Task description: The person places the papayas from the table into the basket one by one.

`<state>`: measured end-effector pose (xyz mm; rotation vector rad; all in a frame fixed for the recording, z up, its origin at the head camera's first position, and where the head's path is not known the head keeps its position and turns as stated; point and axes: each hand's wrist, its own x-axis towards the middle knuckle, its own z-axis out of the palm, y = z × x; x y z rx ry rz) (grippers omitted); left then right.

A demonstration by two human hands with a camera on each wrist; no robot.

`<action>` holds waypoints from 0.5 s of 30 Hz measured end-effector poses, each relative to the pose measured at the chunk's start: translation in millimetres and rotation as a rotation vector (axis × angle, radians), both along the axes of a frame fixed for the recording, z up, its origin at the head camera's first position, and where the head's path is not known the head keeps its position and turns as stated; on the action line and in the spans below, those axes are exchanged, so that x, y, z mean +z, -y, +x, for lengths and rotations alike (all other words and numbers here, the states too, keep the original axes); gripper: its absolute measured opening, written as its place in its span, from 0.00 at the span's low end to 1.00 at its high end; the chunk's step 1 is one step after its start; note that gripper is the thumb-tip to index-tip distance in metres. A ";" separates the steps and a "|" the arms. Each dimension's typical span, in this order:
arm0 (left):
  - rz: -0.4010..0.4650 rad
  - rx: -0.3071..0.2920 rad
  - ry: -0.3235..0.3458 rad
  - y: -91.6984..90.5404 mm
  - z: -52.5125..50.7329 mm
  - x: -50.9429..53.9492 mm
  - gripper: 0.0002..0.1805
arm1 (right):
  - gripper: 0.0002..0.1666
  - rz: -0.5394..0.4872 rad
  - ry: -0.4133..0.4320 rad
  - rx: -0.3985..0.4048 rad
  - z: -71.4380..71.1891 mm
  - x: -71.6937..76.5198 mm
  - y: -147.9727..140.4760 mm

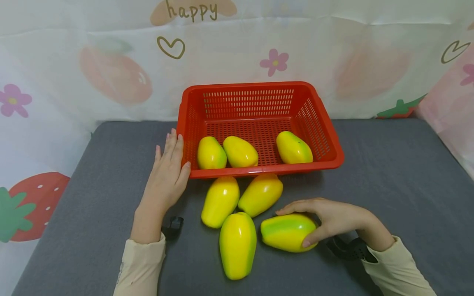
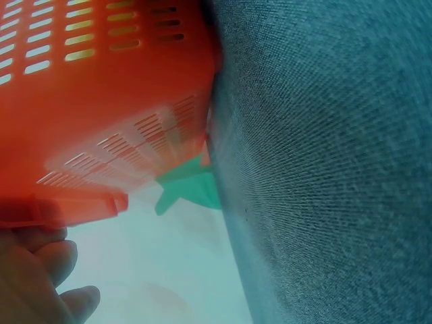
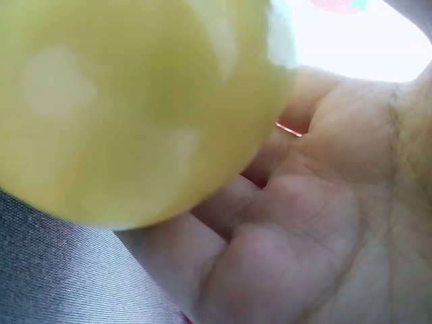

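My right hand (image 1: 326, 216) grips a glossy yellow-green mango (image 1: 283, 232) lying on the grey cloth, thumb on the near side and fingers over the far side. In the right wrist view that mango (image 3: 135, 115) fills much of the picture against the fingers. My left hand (image 1: 168, 172) rests along the left side of a red plastic basket (image 1: 259, 169), its fingers extended. Inside the basket lie three mangoes, the rightmost mango (image 1: 294, 149) apart from the other two. In front of it are a left mango (image 1: 221, 202), a middle mango (image 1: 261, 195) and a nearer mango (image 1: 238, 246).
Grey cloth (image 1: 389, 176) covers the table. Behind the basket hangs a pale curtain (image 1: 229, 53) printed with fruit, flowers and hearts. The basket stands at the table's back edge, with its slotted side wall (image 2: 101, 88) close in the left wrist view.
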<state>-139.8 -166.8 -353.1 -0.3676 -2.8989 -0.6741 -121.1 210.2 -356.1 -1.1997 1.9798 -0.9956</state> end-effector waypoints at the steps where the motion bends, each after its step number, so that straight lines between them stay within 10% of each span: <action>1: 0.001 0.000 0.000 0.0 0.1 0.1 0.35 | 0.38 0.003 0.000 -0.001 0.1 0.1 0.1; 15: 0.006 -0.004 -0.006 0.4 0.3 0.2 0.34 | 0.37 0.021 -0.003 -0.017 0.1 -0.1 1.0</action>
